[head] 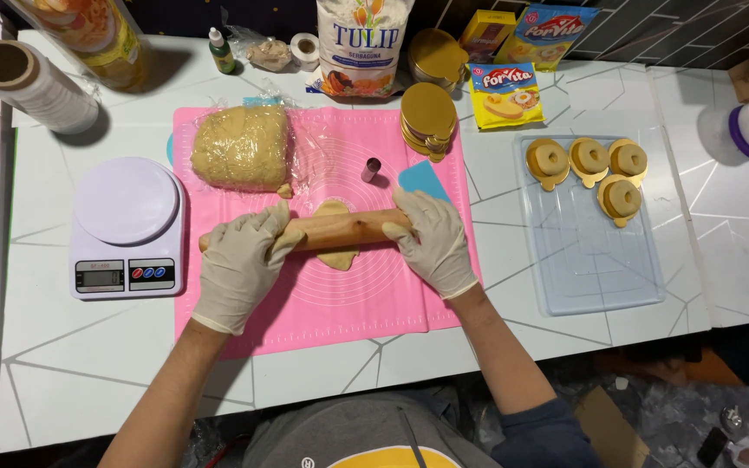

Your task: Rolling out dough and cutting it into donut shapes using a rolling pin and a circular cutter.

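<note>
Both gloved hands press a rolling pin over a small piece of dough at the centre of the frame.

My left hand (237, 264) and right hand (433, 241) lie palm-down on the ends of the rolling pin (340, 230), fingers draped rather than clenched, so I judge it can turn under them. The dough piece (334, 210) sits beneath it on the pink mat (348, 295), which keeps it off the bench (88, 364). Upper left, the dough block (241, 147); just above, a small round cutter (371, 169); left, a scale (127, 225); right, a tray (591, 269) of shaped rounds.
</note>
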